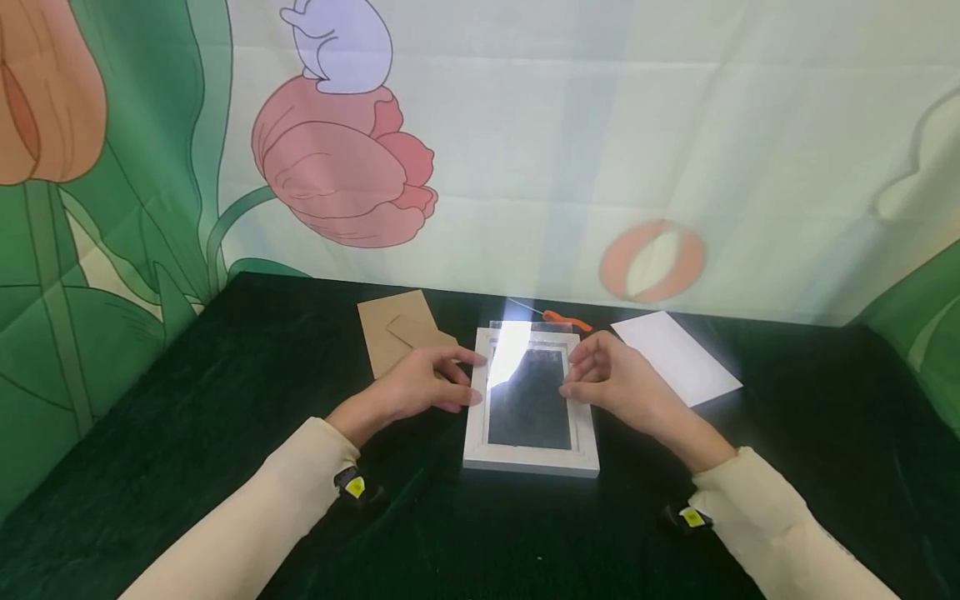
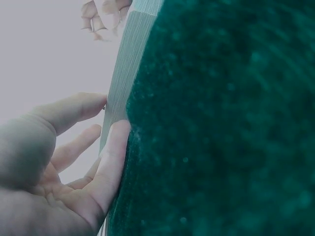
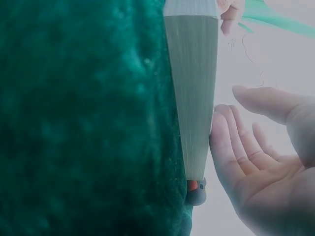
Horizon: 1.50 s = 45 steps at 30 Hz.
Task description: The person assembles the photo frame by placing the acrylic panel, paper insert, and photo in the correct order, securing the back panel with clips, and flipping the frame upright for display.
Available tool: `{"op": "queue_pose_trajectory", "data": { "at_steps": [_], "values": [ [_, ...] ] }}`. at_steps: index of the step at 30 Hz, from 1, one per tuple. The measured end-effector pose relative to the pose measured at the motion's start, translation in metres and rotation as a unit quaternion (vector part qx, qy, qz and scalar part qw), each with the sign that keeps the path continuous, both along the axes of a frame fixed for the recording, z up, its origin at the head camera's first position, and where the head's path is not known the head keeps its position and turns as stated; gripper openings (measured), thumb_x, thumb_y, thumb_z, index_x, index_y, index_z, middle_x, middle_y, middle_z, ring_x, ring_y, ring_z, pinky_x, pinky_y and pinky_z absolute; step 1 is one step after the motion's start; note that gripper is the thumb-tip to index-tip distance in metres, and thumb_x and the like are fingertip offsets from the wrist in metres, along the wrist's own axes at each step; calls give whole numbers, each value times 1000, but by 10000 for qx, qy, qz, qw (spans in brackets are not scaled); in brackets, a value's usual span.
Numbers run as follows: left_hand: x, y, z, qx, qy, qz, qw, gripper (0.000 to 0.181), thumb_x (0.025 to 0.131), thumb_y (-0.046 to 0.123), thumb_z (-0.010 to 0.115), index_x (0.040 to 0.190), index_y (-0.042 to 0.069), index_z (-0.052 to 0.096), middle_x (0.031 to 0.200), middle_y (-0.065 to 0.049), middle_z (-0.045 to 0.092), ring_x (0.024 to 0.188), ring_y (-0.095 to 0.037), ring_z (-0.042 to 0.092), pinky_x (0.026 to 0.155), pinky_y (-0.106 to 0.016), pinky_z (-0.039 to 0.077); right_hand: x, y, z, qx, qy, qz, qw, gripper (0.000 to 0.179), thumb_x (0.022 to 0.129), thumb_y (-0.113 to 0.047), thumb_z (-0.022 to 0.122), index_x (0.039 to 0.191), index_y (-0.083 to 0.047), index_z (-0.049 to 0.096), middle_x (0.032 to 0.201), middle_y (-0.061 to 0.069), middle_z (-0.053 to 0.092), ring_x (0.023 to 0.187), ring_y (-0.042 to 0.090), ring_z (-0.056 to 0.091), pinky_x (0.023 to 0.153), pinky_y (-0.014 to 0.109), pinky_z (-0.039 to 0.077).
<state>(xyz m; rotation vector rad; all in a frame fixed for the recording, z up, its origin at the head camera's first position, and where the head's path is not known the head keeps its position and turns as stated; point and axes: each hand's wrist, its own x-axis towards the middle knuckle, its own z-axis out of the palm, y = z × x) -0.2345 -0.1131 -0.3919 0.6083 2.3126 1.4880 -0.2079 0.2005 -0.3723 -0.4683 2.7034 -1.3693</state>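
A white picture frame (image 1: 529,460) lies flat on the dark green cloth, its opening showing the cloth beneath. Over it is a clear sheet (image 1: 510,354) with strong glare, sticking out past the frame's far edge. My left hand (image 1: 412,385) is at the frame's left side; in the left wrist view one fingertip touches the frame's side (image 2: 120,83). My right hand (image 1: 622,379) is at the right side, thumb and fingertips over the frame, fingers loosely bent. The right wrist view shows its thumb and fingers apart; glare hides whether either hand touches the sheet.
Behind my left hand lies a brown backing board (image 1: 375,329) with a smaller brown piece (image 1: 411,331) on it. An orange-handled screwdriver (image 1: 566,319) lies behind the frame. White paper (image 1: 678,358) is to the right. A printed curtain (image 1: 495,167) hangs at the table's back.
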Motion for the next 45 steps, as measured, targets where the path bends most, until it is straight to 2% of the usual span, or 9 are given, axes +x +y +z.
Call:
{"op": "queue_pose_trajectory", "data": {
  "at_steps": [6,13,16,20,25,32,37,41,45],
  "values": [
    [-1,1,1,28,39,-31,10000,52,95,11,80,143,1,62,108,-17,67,93,-27,74,88,-38,63,-2,1,1,-105,-135,12,9999,58,92,-9,84,133,3,45,105,13,69,95,26,69,94,37,59],
    [0,1,-1,31,14,2,10000,51,96,10,80,143,1,63,108,-17,66,93,-27,73,87,-39,63,-4,3,-1,-65,124,331,9994,87,91,-6,85,157,5,28,97,10,69,89,24,70,89,36,61],
    [0,0,-1,37,7,-8,10000,51,96,11,80,143,2,63,108,-17,66,94,-27,74,88,-39,63,-6,4,-2,-60,254,496,9984,92,90,-4,85,161,2,27,95,8,68,87,23,70,85,31,61],
    [-2,0,-1,61,33,-30,10000,52,96,11,80,143,2,63,108,-17,66,94,-27,74,88,-39,63,-9,5,-2,48,381,579,9976,89,89,-2,84,161,-1,32,94,7,67,85,23,69,83,29,61],
    [-1,0,-2,41,12,-21,10000,53,95,11,81,143,1,63,107,-16,67,93,-27,74,87,-38,63,-11,5,0,250,248,474,9983,86,91,-5,84,160,1,32,96,7,69,86,22,70,85,37,62],
    [-1,1,-2,89,-7,49,9999,53,94,10,82,143,1,63,108,-16,67,93,-28,73,87,-39,63,-14,9,2,93,111,98,9998,62,101,-9,73,155,-2,44,109,13,68,92,26,69,87,39,62],
    [-1,2,-4,121,-15,20,9999,53,93,10,82,142,1,64,106,-16,67,92,-27,73,85,-39,63,-16,12,0,162,283,-170,9993,51,103,-10,71,148,1,50,115,16,71,96,28,72,91,43,62],
    [-1,2,-4,88,-37,32,9999,53,93,10,83,142,1,64,106,-16,67,92,-27,73,85,-39,64,-23,13,2,246,521,-217,9981,40,103,-8,71,138,4,57,114,18,72,94,29,73,88,42,63],
    [-1,0,-4,77,-56,75,9999,53,93,10,83,142,2,64,106,-15,67,92,-27,73,85,-39,63,-32,10,7,149,527,-238,9982,31,104,-11,69,131,3,62,118,19,71,94,30,72,87,40,63]
  ]
}}
